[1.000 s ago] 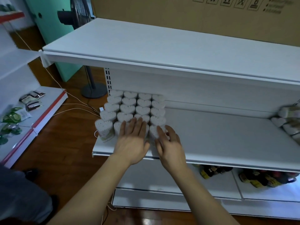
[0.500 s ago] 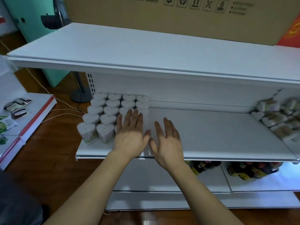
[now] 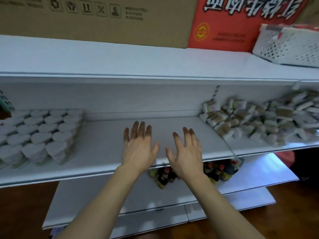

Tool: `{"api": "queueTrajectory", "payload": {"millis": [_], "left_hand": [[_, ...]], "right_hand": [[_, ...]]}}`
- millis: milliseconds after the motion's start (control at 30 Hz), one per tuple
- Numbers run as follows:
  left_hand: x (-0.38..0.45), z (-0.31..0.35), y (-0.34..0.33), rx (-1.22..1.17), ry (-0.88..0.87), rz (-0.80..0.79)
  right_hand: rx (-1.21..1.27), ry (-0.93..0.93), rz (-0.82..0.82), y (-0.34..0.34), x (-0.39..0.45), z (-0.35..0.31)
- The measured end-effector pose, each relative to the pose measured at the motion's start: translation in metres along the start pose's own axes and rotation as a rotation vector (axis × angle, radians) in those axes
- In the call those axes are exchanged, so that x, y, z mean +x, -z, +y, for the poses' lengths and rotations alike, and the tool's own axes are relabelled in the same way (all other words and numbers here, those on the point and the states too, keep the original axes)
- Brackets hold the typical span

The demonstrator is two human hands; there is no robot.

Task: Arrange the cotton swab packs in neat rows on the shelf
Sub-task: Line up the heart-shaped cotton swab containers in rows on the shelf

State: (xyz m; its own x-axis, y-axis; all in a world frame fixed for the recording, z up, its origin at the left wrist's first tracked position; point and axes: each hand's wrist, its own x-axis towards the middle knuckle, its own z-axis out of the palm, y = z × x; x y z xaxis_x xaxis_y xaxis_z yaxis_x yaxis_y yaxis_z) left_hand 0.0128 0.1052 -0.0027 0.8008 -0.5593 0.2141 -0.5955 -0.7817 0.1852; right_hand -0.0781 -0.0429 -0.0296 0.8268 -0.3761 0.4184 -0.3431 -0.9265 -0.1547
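Heart-shaped white cotton swab packs (image 3: pixel 43 133) stand in neat rows at the left end of the white middle shelf (image 3: pixel 107 145). A loose heap of more swab packs (image 3: pixel 255 118) lies at the shelf's right end. My left hand (image 3: pixel 138 149) and my right hand (image 3: pixel 187 152) hover side by side over the bare middle of the shelf. Both hands have straight, spread fingers and hold nothing. Neither hand touches a pack.
Above runs a white upper shelf (image 3: pixel 120 62) carrying a brown cardboard box (image 3: pixel 96 18), a red box (image 3: pixel 241 23) and a white perforated basket (image 3: pixel 290 45). Small bottles (image 3: pixel 165 175) lie on the lower shelf under my hands. Wooden floor shows below.
The view has swung right. Both hands have left the arranged packs and moved right, over the bare middle of the shelf. The heap on the right has come more fully into view.
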Motion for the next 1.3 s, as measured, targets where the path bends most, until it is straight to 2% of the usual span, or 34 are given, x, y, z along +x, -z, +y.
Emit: {"api": "queueTrajectory", "payload": {"millis": [233, 467, 567, 667, 900, 1000, 1133, 1233, 1300], "left_hand": [[0.031, 0.115, -0.026, -0.059, -0.097, -0.034], [0.083, 0.176, -0.064, -0.066, -0.207, -0.17], [0.114, 0.196, -0.08, -0.112, -0.24, -0.223], [0.136, 0.213, -0.093, -0.204, -0.233, -0.278], [0.152, 0.232, -0.113, -0.273, -0.242, -0.25], [0.155, 0.245, -0.114, -0.407, -0.111, -0.243], [0.163, 0.266, -0.116, -0.859, 0.363, -0.258], [0.164, 0.276, -0.12, -1.246, 0.609, -0.114], [0.162, 0.28, -0.119, -1.402, 0.712, 0.008]], "right_hand": [[-0.021, -0.159, -0.005, 0.013, 0.007, 0.135], [-0.072, -0.26, -0.025, -0.018, 0.045, 0.231], [-0.06, -0.234, 0.058, -0.037, 0.067, 0.255], [-0.153, -0.152, 0.086, -0.057, 0.078, 0.269], [-0.08, 0.023, 0.227, -0.068, 0.079, 0.29], [0.035, 0.117, 0.342, -0.053, 0.081, 0.294], [0.207, 0.169, 0.365, -0.043, 0.086, 0.297], [0.291, 0.219, 0.365, -0.043, 0.09, 0.294], [0.328, 0.246, 0.356, -0.041, 0.093, 0.291]]}}
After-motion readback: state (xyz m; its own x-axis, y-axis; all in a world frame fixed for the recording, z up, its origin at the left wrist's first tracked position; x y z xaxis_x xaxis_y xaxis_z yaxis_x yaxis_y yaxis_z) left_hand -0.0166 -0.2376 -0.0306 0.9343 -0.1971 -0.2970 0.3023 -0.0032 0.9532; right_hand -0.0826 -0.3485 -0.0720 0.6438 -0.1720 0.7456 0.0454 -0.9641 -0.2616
